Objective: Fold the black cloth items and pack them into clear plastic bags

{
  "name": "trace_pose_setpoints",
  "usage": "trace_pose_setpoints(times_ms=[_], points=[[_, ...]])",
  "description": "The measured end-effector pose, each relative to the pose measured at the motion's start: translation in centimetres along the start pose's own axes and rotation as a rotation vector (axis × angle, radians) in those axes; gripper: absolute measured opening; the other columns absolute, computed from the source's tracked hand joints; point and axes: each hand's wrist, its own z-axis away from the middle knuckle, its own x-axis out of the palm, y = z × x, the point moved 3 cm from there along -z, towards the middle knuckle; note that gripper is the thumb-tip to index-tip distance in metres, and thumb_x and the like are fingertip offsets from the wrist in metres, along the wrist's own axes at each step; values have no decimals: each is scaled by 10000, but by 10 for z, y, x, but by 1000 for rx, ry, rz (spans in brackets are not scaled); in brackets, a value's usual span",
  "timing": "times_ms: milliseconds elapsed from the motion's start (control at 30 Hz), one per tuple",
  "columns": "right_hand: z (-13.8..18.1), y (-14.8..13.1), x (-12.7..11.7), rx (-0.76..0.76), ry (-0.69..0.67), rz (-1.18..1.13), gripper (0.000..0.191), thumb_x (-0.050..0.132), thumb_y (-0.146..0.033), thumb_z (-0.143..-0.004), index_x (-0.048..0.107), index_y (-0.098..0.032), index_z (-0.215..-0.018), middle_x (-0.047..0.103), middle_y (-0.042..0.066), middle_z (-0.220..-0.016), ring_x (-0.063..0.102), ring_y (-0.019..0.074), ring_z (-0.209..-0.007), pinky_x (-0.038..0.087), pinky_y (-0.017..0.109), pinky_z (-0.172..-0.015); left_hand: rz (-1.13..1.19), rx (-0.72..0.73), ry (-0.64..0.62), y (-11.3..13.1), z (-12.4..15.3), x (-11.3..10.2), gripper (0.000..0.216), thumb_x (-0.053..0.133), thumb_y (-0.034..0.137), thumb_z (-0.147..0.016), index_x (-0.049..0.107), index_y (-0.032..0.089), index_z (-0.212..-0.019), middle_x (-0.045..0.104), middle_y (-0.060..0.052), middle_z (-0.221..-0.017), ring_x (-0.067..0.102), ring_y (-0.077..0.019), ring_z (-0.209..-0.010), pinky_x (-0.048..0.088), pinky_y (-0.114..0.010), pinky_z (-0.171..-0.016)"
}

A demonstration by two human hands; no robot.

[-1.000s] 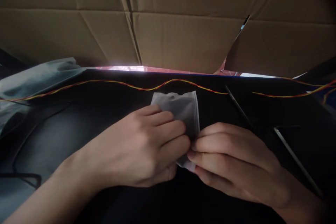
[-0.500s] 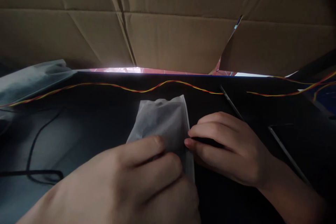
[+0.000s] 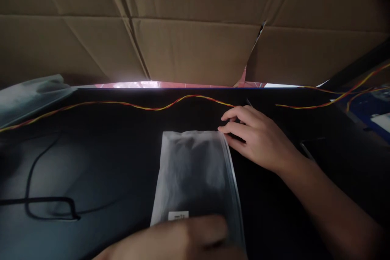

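A translucent grey zip bag (image 3: 193, 174) with a small white label lies flat on the dark work surface (image 3: 100, 158). My left hand (image 3: 183, 239) sits at the bottom edge, fingers pressed on the bag's near end. My right hand (image 3: 258, 138) rests at the bag's far right corner, its fingertips pinched together at the zip edge. What, if anything, lies under those fingers is hidden in shadow.
A twisted red and yellow wire (image 3: 158, 105) runs across the surface behind the bag. Cardboard box flaps (image 3: 195, 44) stand along the back. A black cable loop (image 3: 48, 207) lies at the left, another plastic bag (image 3: 27, 97) at the far left.
The crumpled bag has been pulled flat and long. My left hand slid toward me along it, and my right hand moved away to its far corner.
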Motion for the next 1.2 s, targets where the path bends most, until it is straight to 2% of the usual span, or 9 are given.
trace_pose_setpoints(times_ms=[100, 200, 300, 467, 667, 800, 867, 1033, 1200], points=[[1, 1, 3, 78, -87, -67, 214, 636, -103, -1022, 716, -194, -1199, 685, 119, -1284, 677, 275, -1150, 553, 436, -977, 15, 32, -35, -15, -14, -6, 130, 599, 265, -1073, 720, 257, -1027, 758, 38, -969, 669, -161, -828, 605, -337, -868], [4, 2, 3, 287, -135, -151, 305, 656, -92, -974, 617, -200, -1257, 676, 92, -1242, 691, 246, -1107, 560, 392, -919, -85, -209, -17, -45, -19, -12, 419, 590, 422, -1067, 651, 132, -1363, 745, -134, -1292, 693, -337, -1179, 575, -573, -1038], [5, -1, -1, 470, -228, -259, 131, 707, -158, -946, 610, -241, -975, 687, -12, -937, 664, 172, -789, 508, 317, -691, -154, -404, -58, -66, -12, -7, 730, 481, 603, -1099, 431, 92, -1618, 542, -224, -1632, 448, -462, -1555, 402, -740, -1234], [4, -19, -6, 529, -481, -528, 212, 699, -289, -994, 665, -248, -789, 664, -61, -698, 582, 128, -593, 410, 281, -546, -163, -525, -74, -74, -2, 4, 781, 294, 631, -1141, 287, 88, -1702, 363, -213, -1766, 237, -414, -1676, 274, -715, -1330], [3, -34, 0, 683, -431, -729, 106, 774, -318, -953, 753, -256, -1037, 768, -31, -889, 660, 141, -674, 463, 261, -596, -177, -581, -34, -73, -4, 3, 740, 221, 582, -1158, 219, 113, -1731, 298, -193, -1796, 190, -407, -1686, 264, -739, -1316], [2, -43, 8, 703, -384, -962, 51, 729, -250, -977, 740, -210, -1007, 781, 26, -996, 723, 195, -876, 537, 297, -763, -154, -574, -78, -71, -5, 3, 768, 226, 628, -1146, 197, 143, -1741, 255, -191, -1808, 167, -418, -1689, 263, -787, -1286], [1, -44, 9, 703, -378, -1066, 84, 741, -281, -975, 724, -199, -978, 748, 17, -925, 685, 180, -825, 523, 288, -727, -156, -576, -103, -70, -1, 2, 788, 261, 656, -1135, 159, 177, -1753, 226, -182, -1817, 165, -414, -1690, 270, -778, -1286], [0, -33, -5, 771, -399, -1114, 219, 727, -382, -986, 667, -197, -885, 590, -44, -752, 510, 107, -627, 396, 232, -541, -291, -577, -136, -78, 39, -9, 790, 365, 597, -1136, 15, 278, -1769, 221, -144, -1823, 202, -407, -1680, 291, -755, -1289], [3, -17, -21, 803, -394, -1001, 169, 643, -347, -1004, 675, -217, -901, 665, -7, -815, 608, 147, -689, 442, 263, -559, -398, -600, -181, -102, 123, -44, 840, 525, 573, -1071, 92, 376, -1763, 280, -76, -1811, 322, -465, -1625, 303, -770, -1276]])
